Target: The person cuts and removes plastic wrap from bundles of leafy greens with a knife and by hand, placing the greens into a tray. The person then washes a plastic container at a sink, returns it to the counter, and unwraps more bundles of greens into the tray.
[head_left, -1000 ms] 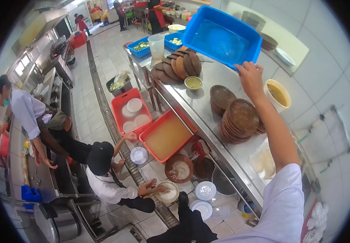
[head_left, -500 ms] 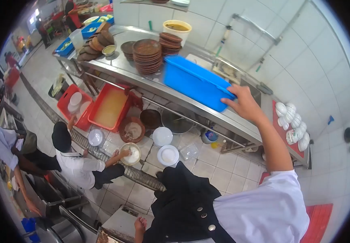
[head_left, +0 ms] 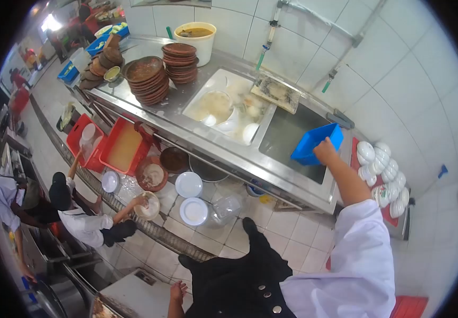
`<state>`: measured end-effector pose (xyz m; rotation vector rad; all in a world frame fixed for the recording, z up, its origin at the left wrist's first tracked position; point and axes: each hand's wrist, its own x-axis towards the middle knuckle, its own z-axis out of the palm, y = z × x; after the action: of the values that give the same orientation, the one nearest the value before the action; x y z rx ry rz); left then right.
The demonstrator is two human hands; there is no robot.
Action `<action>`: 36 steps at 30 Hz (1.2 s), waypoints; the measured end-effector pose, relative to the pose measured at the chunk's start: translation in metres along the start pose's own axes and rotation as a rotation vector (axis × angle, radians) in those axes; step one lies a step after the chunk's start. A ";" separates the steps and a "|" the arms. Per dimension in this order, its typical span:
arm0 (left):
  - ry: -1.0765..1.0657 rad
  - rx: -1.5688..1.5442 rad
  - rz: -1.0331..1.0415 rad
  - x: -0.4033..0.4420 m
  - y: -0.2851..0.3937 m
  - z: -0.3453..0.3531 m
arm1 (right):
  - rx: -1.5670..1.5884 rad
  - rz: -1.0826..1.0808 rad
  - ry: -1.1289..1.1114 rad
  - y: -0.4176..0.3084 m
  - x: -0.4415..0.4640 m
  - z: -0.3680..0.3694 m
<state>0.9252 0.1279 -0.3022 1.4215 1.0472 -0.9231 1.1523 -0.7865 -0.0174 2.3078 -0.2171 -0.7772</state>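
My right hand (head_left: 325, 151) grips the near edge of a blue plastic tub (head_left: 313, 142), which is tilted over the right sink basin (head_left: 287, 132) of the steel counter. Grey water fills part of that basin. Low beside my apron, my left hand (head_left: 178, 290) hangs with its fingers curled; what it holds, if anything, is too small to tell. The left basin (head_left: 223, 103) holds cloudy water with dishes and food scraps. Stacks of brown clay dishes (head_left: 147, 79) stand on the counter to its left, near a white bucket (head_left: 196, 43) of yellowish liquid.
White bowls (head_left: 381, 164) lie on a red surface at the right. On the floor are red crates (head_left: 123, 146), white plates (head_left: 189, 184) and a clay basin (head_left: 152, 175). A co-worker in a black cap (head_left: 59, 191) crouches at the left; another person (head_left: 1, 196) stands behind.
My right hand has carried the blue tub rightward along the counter to above the right sink basin. The view has swung right, and both basins now show.
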 end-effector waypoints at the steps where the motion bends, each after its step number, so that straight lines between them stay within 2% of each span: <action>1: 0.000 -0.056 0.031 -0.006 -0.002 0.037 | 0.020 -0.066 0.006 -0.001 0.018 0.021; 2: 0.006 -0.102 0.051 -0.014 -0.010 0.065 | 0.046 -0.138 -0.001 -0.008 0.028 0.044; 4: -0.081 0.042 0.034 -0.038 -0.006 0.134 | 0.181 -0.126 0.029 -0.026 0.043 0.078; 6: -0.185 0.512 0.265 -0.027 -0.023 0.187 | 0.305 -0.102 0.046 -0.023 0.072 0.097; 9: -0.201 0.695 0.532 -0.076 -0.008 0.255 | 0.497 -0.104 0.043 -0.043 0.088 0.135; 11: -0.255 0.519 0.381 -0.092 -0.002 0.285 | 0.622 -0.126 0.190 -0.051 0.101 0.162; 12: -0.252 0.407 0.330 -0.098 0.004 0.289 | 0.631 -0.135 0.257 -0.058 0.106 0.175; 14: -0.122 0.547 0.351 -0.113 0.012 0.287 | 0.786 -0.157 0.389 -0.082 0.133 0.210; 15: -0.060 0.611 0.356 -0.112 0.013 0.288 | 0.841 -0.167 0.393 -0.088 0.139 0.214; 16: -0.015 0.585 0.359 -0.103 0.007 0.279 | 0.933 -0.165 0.281 -0.092 0.148 0.213; 20: 0.081 0.435 0.300 -0.088 -0.031 0.240 | 1.183 -0.124 0.440 -0.133 0.173 0.259; 21: 0.105 0.380 0.272 -0.093 -0.034 0.237 | 1.202 -0.114 0.398 -0.138 0.182 0.257; 23: 0.136 0.478 0.201 -0.121 -0.032 0.235 | 1.237 -0.083 0.307 -0.149 0.187 0.253; 27: 0.122 0.587 0.099 -0.125 -0.044 0.237 | 1.525 -0.065 0.082 -0.143 0.189 0.240; 29: 0.045 0.764 0.301 -0.117 -0.040 0.251 | 1.622 0.012 -0.079 -0.149 0.192 0.251; 31: -0.012 0.841 0.489 -0.126 0.003 0.284 | 1.708 0.053 -0.093 -0.169 0.208 0.287; 32: -0.029 0.826 0.572 -0.160 0.060 0.324 | 1.753 0.076 -0.100 -0.175 0.211 0.302; 34: -0.183 0.795 0.676 -0.164 0.133 0.385 | 1.598 0.058 0.235 -0.174 0.197 0.305; 35: -0.267 0.801 0.812 -0.189 0.181 0.426 | 1.511 0.042 0.398 -0.176 0.188 0.298; 36: -0.306 0.851 0.953 -0.204 0.217 0.461 | 1.511 0.094 0.345 -0.171 0.175 0.283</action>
<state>1.0751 -0.3559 -0.0917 2.0713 -0.3677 -0.8159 1.1179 -0.8766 -0.3787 3.6916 -1.0069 -0.0152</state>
